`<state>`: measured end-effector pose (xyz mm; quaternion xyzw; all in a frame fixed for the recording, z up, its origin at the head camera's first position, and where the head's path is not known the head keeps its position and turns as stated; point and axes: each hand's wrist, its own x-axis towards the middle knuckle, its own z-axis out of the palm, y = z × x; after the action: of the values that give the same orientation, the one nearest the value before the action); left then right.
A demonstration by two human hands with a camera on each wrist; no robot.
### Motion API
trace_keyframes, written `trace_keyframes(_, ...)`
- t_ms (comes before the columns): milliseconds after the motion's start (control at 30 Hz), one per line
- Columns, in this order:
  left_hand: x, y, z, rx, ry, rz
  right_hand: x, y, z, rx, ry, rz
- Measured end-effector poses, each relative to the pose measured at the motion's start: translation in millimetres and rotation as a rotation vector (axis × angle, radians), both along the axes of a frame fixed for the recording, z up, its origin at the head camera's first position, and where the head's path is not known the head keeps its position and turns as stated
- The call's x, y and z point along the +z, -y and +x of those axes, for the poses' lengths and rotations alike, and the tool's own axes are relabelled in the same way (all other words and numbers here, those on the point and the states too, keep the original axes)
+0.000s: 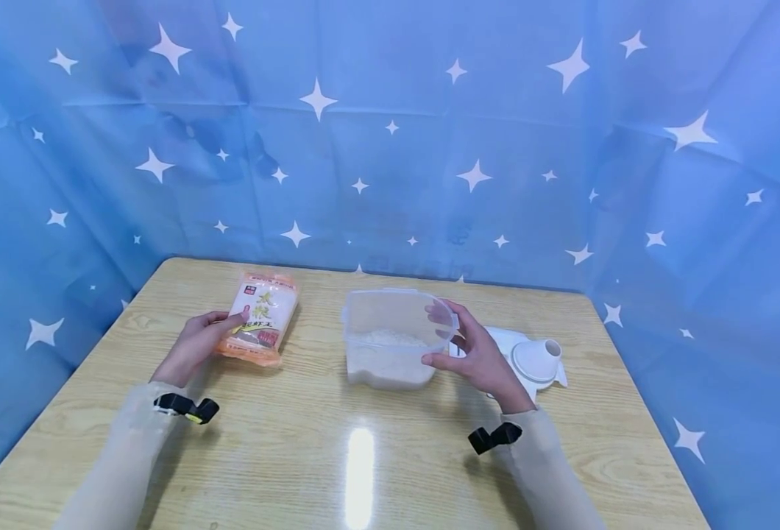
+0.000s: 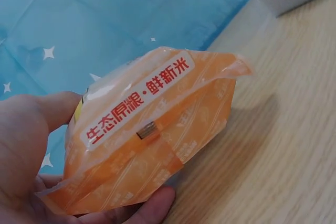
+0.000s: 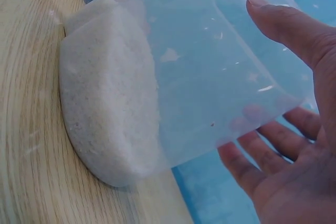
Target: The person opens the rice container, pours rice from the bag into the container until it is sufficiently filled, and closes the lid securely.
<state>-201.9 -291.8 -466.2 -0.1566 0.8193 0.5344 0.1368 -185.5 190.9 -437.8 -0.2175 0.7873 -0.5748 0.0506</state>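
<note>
A light wooden desk (image 1: 337, 456) with a glossy grained top is seen, backed by blue star-printed cloth. On it, left of centre, an orange plastic packet of rice with red lettering (image 1: 259, 318) is laid. At the centre a clear plastic container partly filled with white rice (image 1: 390, 347) is stood. Just right of it a white lid with a white funnel on top (image 1: 534, 359) is placed.

The orange rice bag (image 2: 152, 135) had a white strip along its top edge, in the middle of the left wrist view, with red words that said 生态原粮·鲜新米. In the head view the front of the bag (image 1: 257, 324), left of the middle, showed big writing, but it was too small to read
</note>
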Motion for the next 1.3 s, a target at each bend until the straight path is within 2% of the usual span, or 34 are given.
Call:
trace_keyframes(200,-3.1,-4,-0.4,0.003,-0.011,-0.055,-1.5,1,-0.4,0.004,-0.007,-0.009)
trace_keyframes(500,4.5,-8,1.8,-0.015,-0.024,-0.188,-1.6,1,2.4,-0.005,-0.002,-0.011)
trace_keyframes(800,11.0,-4,4.5,-0.073,-0.024,-0.237,-2.5,1,2.5,-0.004,-0.008,-0.009)
trace_keyframes(967,12.0,-2,5.7,-0.057,-0.019,-0.221,-4.7,1,1.5,-0.005,-0.001,-0.008)
trace_keyframes(1100,15.4,-3,6.5,-0.01,-0.065,-0.233,-5.1,1,1.4,-0.005,-0.001,-0.004)
trace_keyframes(1300,25.3,-11,11.5,0.069,-0.235,-0.258,-4.2,0,2.5,-0.007,0.002,0.002)
